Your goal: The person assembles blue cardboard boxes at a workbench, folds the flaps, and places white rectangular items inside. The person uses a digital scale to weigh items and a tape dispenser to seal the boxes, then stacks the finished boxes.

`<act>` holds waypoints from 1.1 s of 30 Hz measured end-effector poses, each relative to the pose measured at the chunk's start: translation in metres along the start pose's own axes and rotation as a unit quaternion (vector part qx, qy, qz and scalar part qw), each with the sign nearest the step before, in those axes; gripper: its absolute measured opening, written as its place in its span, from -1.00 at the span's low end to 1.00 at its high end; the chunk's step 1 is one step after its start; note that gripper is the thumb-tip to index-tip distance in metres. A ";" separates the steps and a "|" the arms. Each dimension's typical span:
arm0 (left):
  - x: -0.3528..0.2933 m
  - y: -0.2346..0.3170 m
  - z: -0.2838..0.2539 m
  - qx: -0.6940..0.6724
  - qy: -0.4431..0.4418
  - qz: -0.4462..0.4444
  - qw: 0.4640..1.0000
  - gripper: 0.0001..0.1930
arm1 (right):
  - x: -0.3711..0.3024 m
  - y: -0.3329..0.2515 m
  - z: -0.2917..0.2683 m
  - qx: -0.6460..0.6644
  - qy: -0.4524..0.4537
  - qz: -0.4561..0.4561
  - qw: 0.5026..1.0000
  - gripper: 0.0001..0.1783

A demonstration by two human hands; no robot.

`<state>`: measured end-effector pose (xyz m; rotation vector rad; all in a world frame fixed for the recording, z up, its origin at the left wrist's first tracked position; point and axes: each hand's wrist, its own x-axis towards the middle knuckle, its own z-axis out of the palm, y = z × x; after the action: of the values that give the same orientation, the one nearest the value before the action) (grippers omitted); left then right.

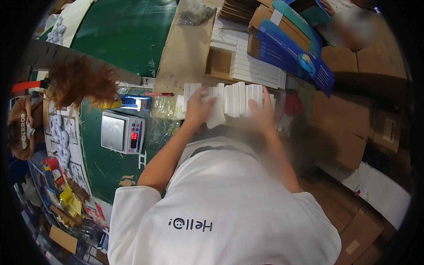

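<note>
A row of slim white boxes (235,99) stands on edge at the near side of the work surface. My left hand (201,107) is closed around boxes at the left part of the row, with one box tilted toward me beside it. At the right part, my right hand (263,114) grips boxes between thumb and fingers, its wrist blurred by motion. Just beyond lies an open carton (218,63) packed with similar white boxes (255,66), with a brown gap at its near left.
A digital scale (114,131) sits left on a green surface, near a red cutter (159,94) and clear plastic wrap (164,107). Blue printed cardboard (282,48) lies far right. Brown cartons (338,115) stack at right. Two people are nearby, left and far right.
</note>
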<state>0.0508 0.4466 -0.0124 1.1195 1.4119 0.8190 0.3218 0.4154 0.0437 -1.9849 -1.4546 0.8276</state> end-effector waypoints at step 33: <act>-0.101 0.060 0.054 0.112 0.289 0.117 0.943 -0.40 | 0.254 -0.036 -0.214 -0.270 -0.139 -0.349 0.887 -0.08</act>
<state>0.1099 0.3641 0.0686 1.2963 1.9171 1.2527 0.5158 0.6551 0.1714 -1.4860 -2.5719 0.4064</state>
